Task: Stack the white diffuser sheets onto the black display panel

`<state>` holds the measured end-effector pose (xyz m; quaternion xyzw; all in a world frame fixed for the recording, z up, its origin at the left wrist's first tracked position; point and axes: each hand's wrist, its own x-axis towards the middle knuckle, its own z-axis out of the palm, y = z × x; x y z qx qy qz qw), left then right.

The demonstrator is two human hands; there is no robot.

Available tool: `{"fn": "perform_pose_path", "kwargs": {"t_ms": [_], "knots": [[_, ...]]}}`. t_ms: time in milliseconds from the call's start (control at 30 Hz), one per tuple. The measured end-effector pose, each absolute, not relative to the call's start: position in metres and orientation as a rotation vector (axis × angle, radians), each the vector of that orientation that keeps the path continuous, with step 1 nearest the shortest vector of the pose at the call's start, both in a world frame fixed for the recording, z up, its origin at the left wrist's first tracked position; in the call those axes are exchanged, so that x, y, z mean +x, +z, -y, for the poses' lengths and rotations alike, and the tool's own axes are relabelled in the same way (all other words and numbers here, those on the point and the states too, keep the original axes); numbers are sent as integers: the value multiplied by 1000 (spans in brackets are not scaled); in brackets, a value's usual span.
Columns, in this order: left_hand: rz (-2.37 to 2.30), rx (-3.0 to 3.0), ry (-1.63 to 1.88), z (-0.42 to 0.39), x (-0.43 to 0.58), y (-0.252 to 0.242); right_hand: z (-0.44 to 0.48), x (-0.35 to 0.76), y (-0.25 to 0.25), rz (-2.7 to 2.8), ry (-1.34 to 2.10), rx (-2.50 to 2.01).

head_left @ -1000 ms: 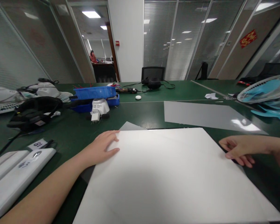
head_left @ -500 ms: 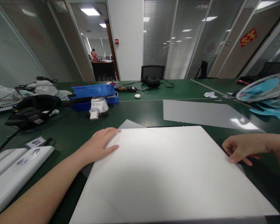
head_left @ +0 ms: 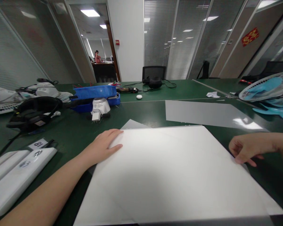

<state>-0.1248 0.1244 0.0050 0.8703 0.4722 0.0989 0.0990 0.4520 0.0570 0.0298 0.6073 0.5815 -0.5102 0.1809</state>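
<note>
A large white sheet (head_left: pixel 169 169) lies flat on the green table (head_left: pixel 143 113) right in front of me. My left hand (head_left: pixel 103 145) rests palm down on the sheet's far left corner, fingers spread. At the sheet's right edge my right hand (head_left: pixel 246 149) pinches the border between thumb and fingers. A grey sheet corner (head_left: pixel 132 125) pokes out from under the white sheet near my left fingertips.
A second grey sheet (head_left: pixel 207 114) lies further back. Blue trays (head_left: pixel 96 94), a white fan motor (head_left: pixel 100 106) and black headphones (head_left: pixel 35 111) sit at the left. White boxes (head_left: pixel 16 175) lie near left. A fan grille with blue blades (head_left: pixel 266 89) is at right.
My right hand slid slightly right and nearer along the sheet's right edge. The sheet's far edge shifted a little; the left hand stays put.
</note>
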Motion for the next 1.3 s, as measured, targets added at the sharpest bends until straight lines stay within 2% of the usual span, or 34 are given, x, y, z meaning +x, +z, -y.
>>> {"fn": "perform_pose_path", "kwargs": {"t_ms": [200,333,533,700,833,1033,1200,1300], "knots": [[-1382,2584,329,-124,-125,3,-56,460,28,-1633,-1457,1694],[-1385,2565,341,-124,-124,3,-59,465,29,-1808,-1591,1807],[-1376,2526,402,-127,-126,2,-77,442,25,-2143,-1399,2632],[-1346,2524,429,-129,-128,3,-88,430,9,-2021,-1311,3270],[-1377,2466,482,-129,-130,9,-89,438,8,-1850,-1403,3493],[-1510,2362,464,-134,-142,11,-90,448,16,-1823,-773,3617],[-1482,2329,438,-136,-148,10,-89,440,12,-1849,-944,3550],[-1470,2342,439,-136,-147,11,-88,433,6,-1790,-1320,3478]]}}
